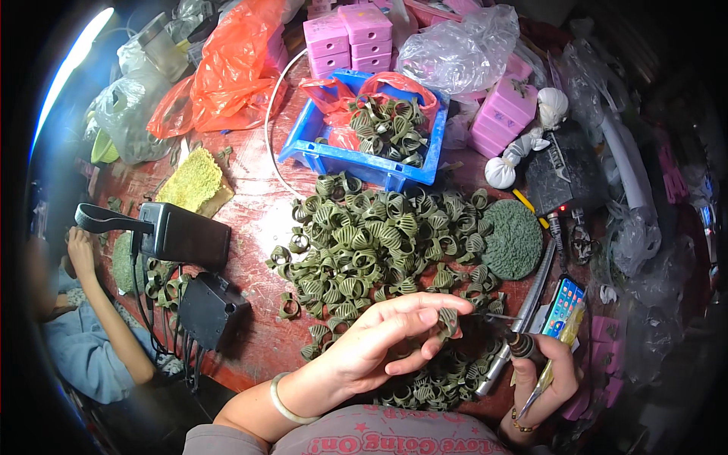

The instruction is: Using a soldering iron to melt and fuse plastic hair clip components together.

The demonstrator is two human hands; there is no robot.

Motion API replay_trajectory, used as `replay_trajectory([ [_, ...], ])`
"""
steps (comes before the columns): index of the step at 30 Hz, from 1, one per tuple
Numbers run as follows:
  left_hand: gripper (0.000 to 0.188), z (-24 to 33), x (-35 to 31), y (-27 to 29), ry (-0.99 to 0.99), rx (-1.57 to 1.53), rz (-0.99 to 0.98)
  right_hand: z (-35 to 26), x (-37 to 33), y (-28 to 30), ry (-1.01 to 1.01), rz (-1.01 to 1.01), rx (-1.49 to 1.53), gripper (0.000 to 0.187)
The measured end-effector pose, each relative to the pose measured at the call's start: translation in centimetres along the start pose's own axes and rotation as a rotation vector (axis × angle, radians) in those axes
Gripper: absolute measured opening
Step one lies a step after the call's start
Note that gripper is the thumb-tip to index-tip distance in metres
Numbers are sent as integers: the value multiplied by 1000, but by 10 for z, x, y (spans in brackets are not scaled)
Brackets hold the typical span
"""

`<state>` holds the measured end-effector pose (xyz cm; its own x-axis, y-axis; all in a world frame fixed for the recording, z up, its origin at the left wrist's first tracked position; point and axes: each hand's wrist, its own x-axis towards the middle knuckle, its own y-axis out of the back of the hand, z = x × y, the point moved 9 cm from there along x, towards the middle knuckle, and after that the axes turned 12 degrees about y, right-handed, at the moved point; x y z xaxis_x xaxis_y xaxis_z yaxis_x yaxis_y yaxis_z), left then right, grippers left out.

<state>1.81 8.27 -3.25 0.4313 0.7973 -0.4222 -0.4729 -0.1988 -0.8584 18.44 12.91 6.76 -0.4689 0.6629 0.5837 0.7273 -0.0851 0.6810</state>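
Observation:
Between the thumb and fingers of my left hand (pixel 390 334) is a small green ring-shaped piece (pixel 448 323). My right hand (pixel 557 371) is closed around a dark rotary hand tool (pixel 522 346), whose thin bit points left toward the ring. A pointed metal tool, perhaps tweezers (pixel 540 385), also lies in my right hand's grip. Beyond my hands spreads a large heap of similar ribbed green rings (pixel 371 235). More of these lie under and near my wrists. I cannot tell whether the bit touches the piece.
A blue crate (pixel 356 165) with a red bag and rings stands behind the heap. A green round pad (pixel 513 240), a phone (pixel 563 303) and pink blocks (pixel 504 110) are at right. Left are black boxes (pixel 186 235), a yellow sponge (pixel 193 182) and another person's arm (pixel 114 318).

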Motion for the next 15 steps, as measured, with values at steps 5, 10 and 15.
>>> replay_trajectory([
  [5, 42, 2, -2, -2, -50, 63, -19, -2, 1, -1, 16, -14, 2, 42],
  [10, 42, 1, 2, -3, -41, 74, -8, 6, -4, 0, -84, -22, 69, 37],
  [15, 38, -12, 7, -11, 99, 4, -51, 44, -24, -17, -360, 47, 138, 30],
])
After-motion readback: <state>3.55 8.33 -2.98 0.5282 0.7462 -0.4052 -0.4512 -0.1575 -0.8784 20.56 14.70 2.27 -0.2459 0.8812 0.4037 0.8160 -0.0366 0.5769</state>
